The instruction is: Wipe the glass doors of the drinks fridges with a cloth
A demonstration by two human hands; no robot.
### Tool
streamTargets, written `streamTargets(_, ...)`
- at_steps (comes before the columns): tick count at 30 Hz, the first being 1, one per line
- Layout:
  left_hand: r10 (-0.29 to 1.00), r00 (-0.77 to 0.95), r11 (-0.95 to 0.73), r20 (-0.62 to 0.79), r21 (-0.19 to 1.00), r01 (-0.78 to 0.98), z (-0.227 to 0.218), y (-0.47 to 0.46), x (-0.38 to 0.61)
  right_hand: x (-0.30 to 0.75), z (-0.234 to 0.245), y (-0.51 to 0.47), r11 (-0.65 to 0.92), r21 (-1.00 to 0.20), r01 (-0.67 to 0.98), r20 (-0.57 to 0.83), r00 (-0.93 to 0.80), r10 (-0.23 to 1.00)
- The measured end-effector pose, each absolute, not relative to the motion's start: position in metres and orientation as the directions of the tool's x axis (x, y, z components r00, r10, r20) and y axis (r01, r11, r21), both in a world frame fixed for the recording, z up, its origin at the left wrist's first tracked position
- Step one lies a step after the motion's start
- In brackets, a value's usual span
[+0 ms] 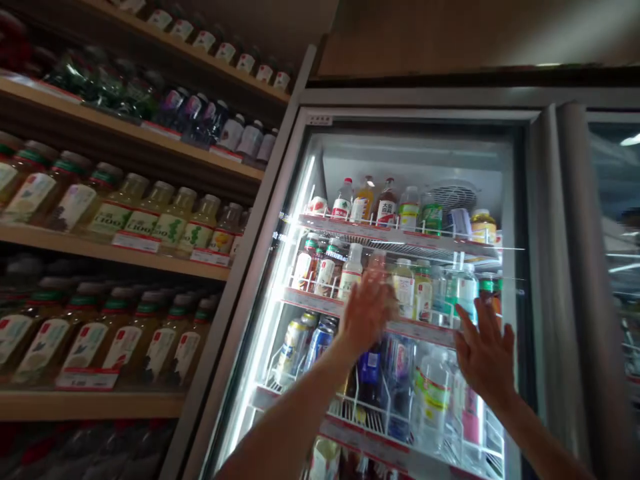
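- The left hand (369, 307) or right hand (484, 350) could be jarring against the glass-door drinks refrigerator (425, 97), right of center in the frame, if the person is misjudging its nearness
- Mid-frame, the blurred left hand is hovering open, seemingly gripping nothing
- Lower right, the right hand is showing spread, unladen fingers; whether either is touching glass, one cannot tell

This is a shop that sells drinks. A tall, lit fridge (425, 115) with a glass front has racks (350, 229) stocked with assorted bottles (387, 203) and cans (293, 347). Left of the fridge, wooden shelves (115, 405) carry long rows of juice bottles (90, 340), many of one kind side by side, labels facing outward. Price tags (87, 379) line those shelf edges. Right of the fridge stands another glass-fronted cooler (616, 280).
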State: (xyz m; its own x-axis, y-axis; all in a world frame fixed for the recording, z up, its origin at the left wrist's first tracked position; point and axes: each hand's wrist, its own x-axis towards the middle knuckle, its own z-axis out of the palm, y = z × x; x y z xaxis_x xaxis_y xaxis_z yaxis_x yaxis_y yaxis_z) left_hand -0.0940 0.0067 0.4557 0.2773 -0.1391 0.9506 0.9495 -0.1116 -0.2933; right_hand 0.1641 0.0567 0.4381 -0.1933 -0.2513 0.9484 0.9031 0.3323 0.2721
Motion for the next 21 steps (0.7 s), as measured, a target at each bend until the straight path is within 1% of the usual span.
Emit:
streamTargets(1, -0.157, 0.182, -0.094, 0.971, -0.198, 0.976, 0.465, 0.003, -0.115, 0.164, 0.436, 0.059, 0.343, 0.283, 0.896, 0.948, -0.206, -0.244)
streamTargets(2, -0.178, 0.056, -0.080, 0.982, -0.071, 0.994, 0.473, 0.000, -0.133, 0.163, 0.433, 0.059, 0.354, 0.287, 0.890, 0.948, -0.211, -0.238)
streamTargets(3, -0.213, -0.089, -0.068, 0.973, 0.076, 0.995, 0.480, -0.003, -0.146, 0.162, 0.431, 0.059, 0.363, 0.285, 0.887, 0.949, -0.210, -0.234)
streamTargets(4, -0.242, -0.202, -0.066, 0.949, 0.191, 0.979, 0.483, -0.005, -0.151, 0.161, 0.429, 0.057, 0.370, 0.274, 0.888, 0.954, -0.201, -0.224)
streamTargets(5, -0.245, -0.235, -0.059, 0.941, 0.227, 0.972, 0.484, -0.005, -0.148, 0.160, 0.428, 0.056, 0.377, 0.259, 0.889, 0.959, -0.190, -0.212)
streamTargets(6, -0.232, -0.210, -0.051, 0.950, 0.204, 0.978, 0.480, -0.004, -0.136, 0.160, 0.428, 0.054, 0.386, 0.251, 0.888, 0.962, -0.184, -0.203)
streamTargets(7, -0.194, -0.113, -0.043, 0.974, 0.107, 0.993, 0.474, -0.001, -0.119, 0.160, 0.428, 0.052, 0.398, 0.243, 0.884, 0.965, -0.178, -0.194)
streamTargets(8, -0.138, 0.037, -0.042, 0.990, -0.043, 0.998, 0.467, 0.002, -0.099, 0.161, 0.429, 0.050, 0.413, 0.237, 0.879, 0.968, -0.175, -0.182)
streamTargets(9, -0.077, 0.205, -0.053, 0.976, -0.209, 0.976, 0.460, 0.005, -0.079, 0.162, 0.429, 0.049, 0.427, 0.236, 0.873, 0.969, -0.177, -0.172)
streamTargets(10, -0.028, 0.341, -0.071, 0.940, -0.342, 0.937, 0.454, 0.008, -0.063, 0.163, 0.430, 0.048, 0.440, 0.239, 0.866, 0.969, -0.183, -0.165)
streamTargets(11, -0.001, 0.418, -0.087, 0.909, -0.416, 0.905, 0.451, 0.010, -0.054, 0.164, 0.430, 0.047, 0.451, 0.242, 0.859, 0.969, -0.189, -0.160)
streamTargets(12, 0.002, 0.429, -0.095, 0.903, -0.427, 0.899, 0.451, 0.011, -0.053, 0.164, 0.430, 0.046, 0.461, 0.239, 0.855, 0.970, -0.190, -0.151)
streamTargets(13, -0.017, 0.380, -0.093, 0.925, -0.380, 0.920, 0.453, 0.011, -0.059, 0.165, 0.430, 0.046, 0.468, 0.234, 0.852, 0.972, -0.188, -0.144)
streamTargets(15, -0.105, 0.149, -0.084, 0.983, -0.158, 0.984, 0.463, 0.009, -0.085, 0.165, 0.430, 0.045, 0.481, 0.219, 0.849, 0.976, -0.182, -0.123)
streamTargets(16, -0.147, 0.032, -0.081, 0.989, -0.045, 0.996, 0.468, 0.008, -0.099, 0.164, 0.431, 0.045, 0.485, 0.207, 0.849, 0.978, -0.175, -0.111)
streamTargets(17, -0.184, -0.056, -0.077, 0.981, 0.042, 0.996, 0.472, 0.006, -0.112, 0.164, 0.431, 0.045, 0.487, 0.200, 0.850, 0.980, -0.170, -0.106)
streamTargets(18, -0.206, -0.102, -0.069, 0.973, 0.090, 0.994, 0.474, 0.005, -0.121, 0.164, 0.431, 0.045, 0.487, 0.198, 0.851, 0.980, -0.168, -0.104)
streamTargets(19, -0.210, -0.110, -0.056, 0.971, 0.101, 0.993, 0.472, 0.004, -0.126, 0.165, 0.432, 0.044, 0.487, 0.201, 0.850, 0.980, -0.169, -0.109)
streamTargets(21, -0.160, -0.059, -0.021, 0.985, 0.056, 0.998, 0.464, 0.001, -0.125, 0.169, 0.433, 0.043, 0.502, 0.206, 0.840, 0.979, -0.174, -0.110)
